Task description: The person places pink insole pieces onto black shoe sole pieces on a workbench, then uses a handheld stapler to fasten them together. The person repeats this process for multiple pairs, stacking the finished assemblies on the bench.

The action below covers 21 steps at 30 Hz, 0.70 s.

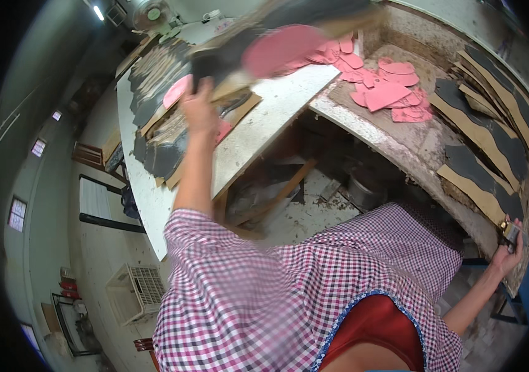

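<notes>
My left hand (199,106) is raised over the left table and closed on the near end of a long black-and-tan sheet (224,56). The sheet is smeared by motion, and a pink oval piece (284,48) lies against it. Below the hand, layered black-and-tan pieces (162,146) pile up, with a small pink piece (177,91) among them. At the far right, my right hand (510,253) is closed around a small flat brush (511,234), partly hidden by the fingers. The brush is beside the wavy-edged black-and-tan strips (478,180) on the right bench.
Loose pink cut pieces (394,90) are heaped on the stained bench (363,130). A white table (277,105) meets it at a corner. Beneath stand a round metal pot (366,186) and wooden bars. A white plastic crate (135,291) sits on the floor at left, a fan (151,13) behind.
</notes>
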Available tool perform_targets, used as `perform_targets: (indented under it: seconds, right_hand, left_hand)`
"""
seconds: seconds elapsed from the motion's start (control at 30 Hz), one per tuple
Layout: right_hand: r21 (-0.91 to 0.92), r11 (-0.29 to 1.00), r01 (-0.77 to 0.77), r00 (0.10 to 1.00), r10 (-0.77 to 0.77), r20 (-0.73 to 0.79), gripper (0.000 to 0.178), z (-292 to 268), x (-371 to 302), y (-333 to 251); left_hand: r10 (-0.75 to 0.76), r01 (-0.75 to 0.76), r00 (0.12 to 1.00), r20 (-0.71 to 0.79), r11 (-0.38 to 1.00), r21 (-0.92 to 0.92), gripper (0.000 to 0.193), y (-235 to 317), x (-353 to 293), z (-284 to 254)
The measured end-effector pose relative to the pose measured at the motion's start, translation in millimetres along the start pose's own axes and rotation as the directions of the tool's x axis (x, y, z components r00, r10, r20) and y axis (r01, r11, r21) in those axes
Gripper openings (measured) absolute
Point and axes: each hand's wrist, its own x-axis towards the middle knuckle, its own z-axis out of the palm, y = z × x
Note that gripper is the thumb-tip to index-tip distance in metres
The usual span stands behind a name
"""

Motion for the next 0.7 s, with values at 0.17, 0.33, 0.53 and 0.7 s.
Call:
perform_targets:
  seconds: [0.17,0.33,0.53,0.7]
  right_hand:
    - [-0.007,1.000,-0.010,0.991,0.010,0.133,0.049,-39,19,-5]
    - [0.027,0.998,-0.058,0.991,0.055,0.124,0.053,-40,28,2]
    - [0.081,0.997,-0.006,0.998,0.001,0.060,0.056,-19,7,-1]
    - [0.052,0.998,0.019,0.989,-0.026,0.148,0.052,-27,7,2]
  left_hand:
    - [0.195,0.127,0.897,-0.397,0.747,0.653,0.038,31,68,-191]
    - [0.512,0.295,0.849,-0.130,-0.256,0.921,0.055,34,75,-187]
    - [0.085,-0.518,0.827,0.556,0.501,0.693,0.023,-57,23,67]
    - [-0.081,-0.606,0.641,0.763,0.556,0.568,0.051,-115,-44,231]
